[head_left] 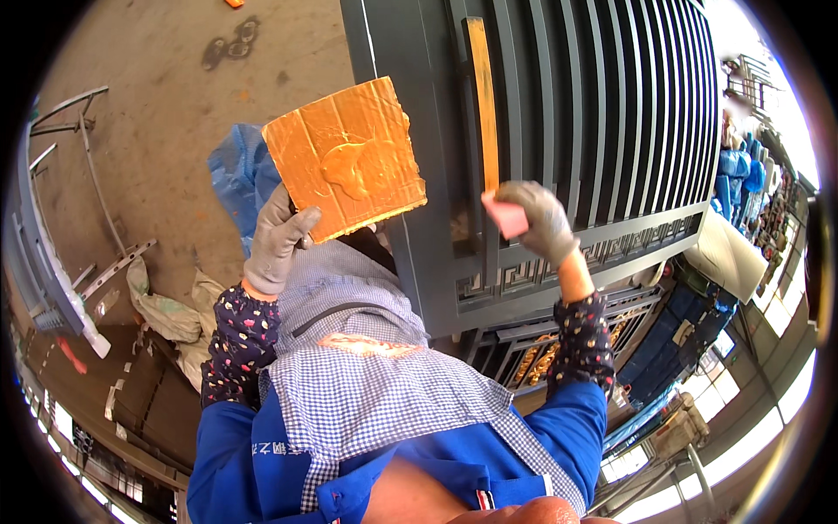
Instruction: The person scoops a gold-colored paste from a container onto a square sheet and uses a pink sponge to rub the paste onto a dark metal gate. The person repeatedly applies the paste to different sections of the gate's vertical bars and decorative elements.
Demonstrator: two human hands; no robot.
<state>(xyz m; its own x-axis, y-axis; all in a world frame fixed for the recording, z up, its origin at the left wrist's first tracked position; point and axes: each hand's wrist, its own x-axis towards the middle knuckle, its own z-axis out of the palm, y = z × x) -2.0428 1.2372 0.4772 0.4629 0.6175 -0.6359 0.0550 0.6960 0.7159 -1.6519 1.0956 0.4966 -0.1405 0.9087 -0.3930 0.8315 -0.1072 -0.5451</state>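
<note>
My left hand, in a grey glove, grips the lower left corner of a square of cardboard coated in gold-orange paint. A thicker puddle of paint lies at its middle. My gloved right hand is closed round a pink sponge. The sponge meets the lower end of a gold-painted strip on one bar of a dark grey metal gate. Above the sponge the strip is gold; the other bars around it are dark grey.
The gate's patterned lower panel lies just beyond my right wrist. Blue plastic sheeting sits behind the cardboard. A metal frame stands at the left, and a pale cloth lies nearby. Another gate with gold ornaments shows below the first.
</note>
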